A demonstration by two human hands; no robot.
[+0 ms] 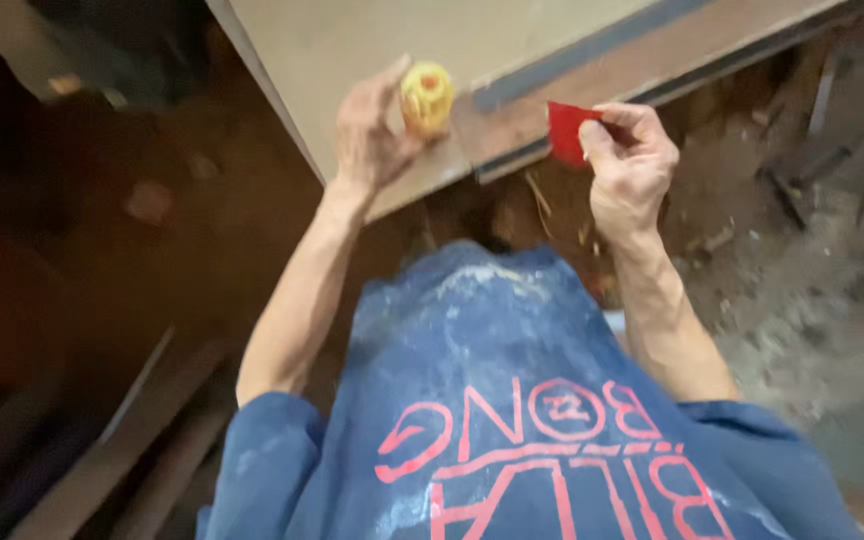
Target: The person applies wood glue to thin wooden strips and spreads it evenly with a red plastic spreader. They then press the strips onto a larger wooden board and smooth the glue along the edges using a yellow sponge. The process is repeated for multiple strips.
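My left hand (367, 135) grips a small round yellow container (426, 97) with a reddish top, holding it over the corner of a pale wooden board (352, 45). My right hand (630, 160) pinches a thin red plastic scraper (564, 130) between thumb and fingers, just below the board's edge. The two hands are apart, the scraper to the right of the container. A grey strip (572, 52) and a brown band run along the board beside the container.
My blue shirt (512, 400) with red print fills the lower middle. Dusty ground with debris and scrap pieces (802, 250) lies at the right. Dark planks (132, 440) lie at the lower left on a dim brown floor.
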